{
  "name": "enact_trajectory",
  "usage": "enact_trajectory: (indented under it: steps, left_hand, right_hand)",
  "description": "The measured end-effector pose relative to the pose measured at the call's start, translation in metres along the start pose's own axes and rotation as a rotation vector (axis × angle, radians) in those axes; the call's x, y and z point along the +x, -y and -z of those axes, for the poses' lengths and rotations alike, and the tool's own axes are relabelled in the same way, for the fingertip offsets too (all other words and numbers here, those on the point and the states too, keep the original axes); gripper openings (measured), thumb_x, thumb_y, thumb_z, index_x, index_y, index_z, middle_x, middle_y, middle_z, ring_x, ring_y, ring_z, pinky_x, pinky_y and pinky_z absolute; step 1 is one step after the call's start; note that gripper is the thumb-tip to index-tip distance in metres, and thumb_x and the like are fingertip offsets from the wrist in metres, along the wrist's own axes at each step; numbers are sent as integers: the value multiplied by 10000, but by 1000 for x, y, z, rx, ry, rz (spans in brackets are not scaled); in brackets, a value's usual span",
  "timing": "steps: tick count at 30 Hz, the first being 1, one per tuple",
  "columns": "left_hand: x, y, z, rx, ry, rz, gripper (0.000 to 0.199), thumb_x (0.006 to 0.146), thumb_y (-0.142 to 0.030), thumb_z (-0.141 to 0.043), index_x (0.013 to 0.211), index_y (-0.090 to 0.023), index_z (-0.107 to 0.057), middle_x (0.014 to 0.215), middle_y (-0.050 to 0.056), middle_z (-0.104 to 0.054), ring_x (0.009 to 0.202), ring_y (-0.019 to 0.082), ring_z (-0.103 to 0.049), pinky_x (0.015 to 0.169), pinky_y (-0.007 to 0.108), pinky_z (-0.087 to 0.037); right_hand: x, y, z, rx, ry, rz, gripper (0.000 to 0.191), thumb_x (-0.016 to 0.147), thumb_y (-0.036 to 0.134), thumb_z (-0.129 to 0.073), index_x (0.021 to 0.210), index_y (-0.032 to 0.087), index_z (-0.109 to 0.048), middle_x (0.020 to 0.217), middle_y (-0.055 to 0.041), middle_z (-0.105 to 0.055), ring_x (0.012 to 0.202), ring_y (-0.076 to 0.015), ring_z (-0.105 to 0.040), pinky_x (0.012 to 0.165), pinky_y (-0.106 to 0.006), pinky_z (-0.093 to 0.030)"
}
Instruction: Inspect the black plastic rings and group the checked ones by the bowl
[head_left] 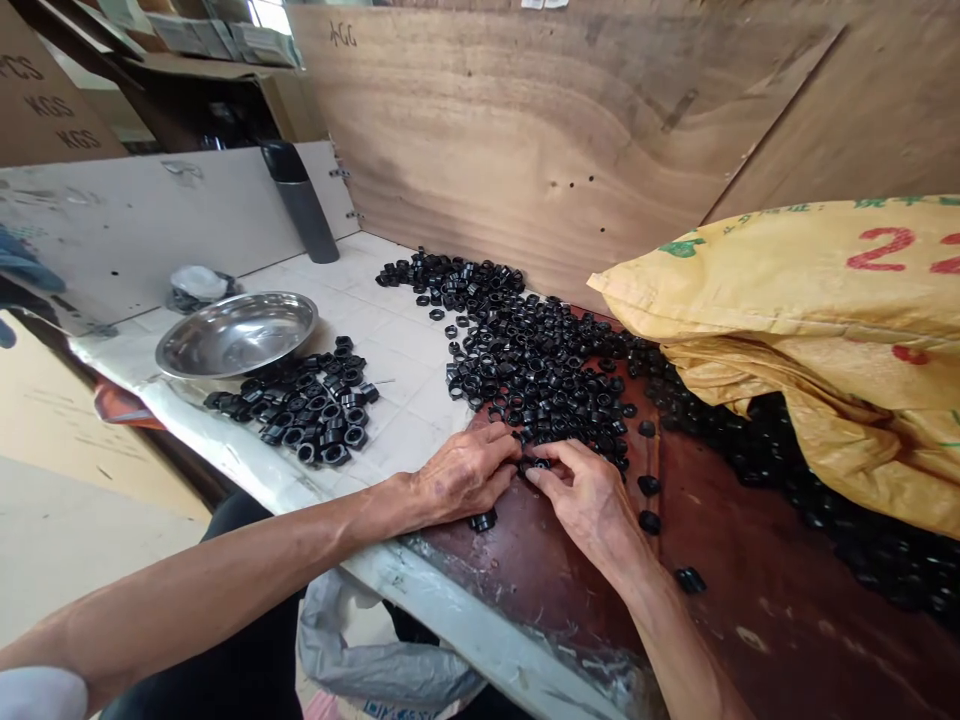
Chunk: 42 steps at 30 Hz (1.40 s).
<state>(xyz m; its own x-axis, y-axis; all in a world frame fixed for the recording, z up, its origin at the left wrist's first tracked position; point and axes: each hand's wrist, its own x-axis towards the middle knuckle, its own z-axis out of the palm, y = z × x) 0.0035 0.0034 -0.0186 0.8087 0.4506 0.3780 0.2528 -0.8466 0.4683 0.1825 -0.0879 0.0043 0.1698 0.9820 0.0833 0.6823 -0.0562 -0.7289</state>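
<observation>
The work looks partway along, with much left. A big heap of shiny black plastic rings (525, 350) spreads from the back wall almost to the hands, and a smaller pile of black plastic rings (322, 405) sits off to the left. The small pile may be the done ones, but I cannot tell for sure. The right hand (592, 500) pinches a small black plastic piece (538, 464) between thumb and finger, at the front edge of the big heap. The left hand (469, 472) is right beside it with its fingers curled in, and I cannot tell if it holds anything. One short black plastic tube (482, 520) lies just under the left hand. The hands work over a shiny dark red board (555, 585). Near the small pile is a round silver metal bowl (240, 340), and behind that stands a tall dark grey bottle with a black lid (304, 205). On the right, a big yellow sack with red numbers (780, 290) droops over more dark black pieces (832, 530) and hides some of them. It could get in the way of reaching those. A few loose black bits (649, 486) lie near the right arm and could get knocked.
</observation>
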Motion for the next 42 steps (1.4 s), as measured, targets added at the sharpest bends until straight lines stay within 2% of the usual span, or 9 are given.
enact_trajectory:
  steps: [6, 11, 19, 22, 26, 30, 34, 39, 42]
  left_hand:
    - [-4, -7, 0, -27, -8, 92, 338, 817, -201, -661, 1143, -171, -578, 1062, 83, -668, 956, 241, -670, 816, 354, -567]
    - [-2, -7, -6, -50, -16, 161, 392, 845, -402, -750, 1144, -193, -606, 1083, 74, -678, 971, 245, -684, 800, 343, -558]
    - [3, -5, -14, -33, 11, 117, 230, 822, -207, -629, 1045, -171, -674, 1019, 72, -687, 941, 234, -671, 809, 327, -539]
    - [4, -8, -8, -208, -55, 229, 280, 773, -169, -621, 1043, -159, -693, 934, 68, -695, 830, 211, -658, 770, 328, -537]
    - [10, -17, 12, -791, -94, 563, 348, 800, -240, -660, 1136, -150, -686, 842, 30, -679, 652, 142, -621, 639, 279, -516]
    - [16, -23, 26, -1234, -87, 653, 358, 804, -327, -762, 1089, -130, -672, 782, 30, -694, 725, 149, -668, 750, 297, -546]
    - [16, -22, 24, -1374, -129, 612, 386, 784, -332, -829, 1073, -126, -675, 886, 55, -722, 810, 146, -679, 839, 310, -541]
    - [16, -19, 22, -1378, -188, 604, 370, 781, -316, -845, 1062, -139, -681, 939, 40, -705, 832, 135, -664, 846, 296, -530]
    - [15, -18, 23, -1321, -172, 579, 342, 800, -306, -828, 1061, -136, -688, 983, 49, -704, 864, 136, -653, 837, 276, -513]
  right_hand:
    - [2, -2, 9, 140, 137, -171, 318, 812, 298, -649, 1099, 202, -748, 876, -46, -754, 783, -217, -691, 742, -324, -535]
    - [5, -8, 13, 315, 102, -293, 373, 734, 369, -737, 1045, 172, -684, 927, -83, -762, 832, -243, -724, 751, -340, -564]
    - [23, 3, 20, 124, 187, -243, 340, 777, 330, -674, 1056, 165, -775, 928, -94, -786, 881, -285, -736, 818, -403, -565]
    - [20, 1, 15, 200, 68, -186, 378, 825, 368, -683, 1148, 181, -744, 1037, -96, -775, 951, -270, -735, 884, -398, -564]
    - [12, -2, 8, 363, -40, -142, 373, 839, 408, -740, 1144, 200, -689, 1029, -74, -746, 913, -231, -730, 825, -336, -586]
    - [12, 3, 9, 364, -51, -4, 216, 908, 371, -689, 1051, 215, -731, 1046, -64, -731, 945, -208, -705, 831, -297, -577]
    - [11, 7, 11, 302, -125, 133, 182, 948, 306, -657, 1093, 249, -752, 1140, -51, -706, 1044, -193, -678, 893, -278, -559]
    - [6, 7, 12, 395, -137, 84, 156, 925, 308, -707, 1069, 247, -702, 998, -29, -724, 893, -180, -711, 798, -269, -599]
    - [5, 10, 14, 326, -132, 145, 129, 953, 291, -671, 1070, 255, -710, 1055, -37, -718, 958, -190, -708, 841, -284, -597]
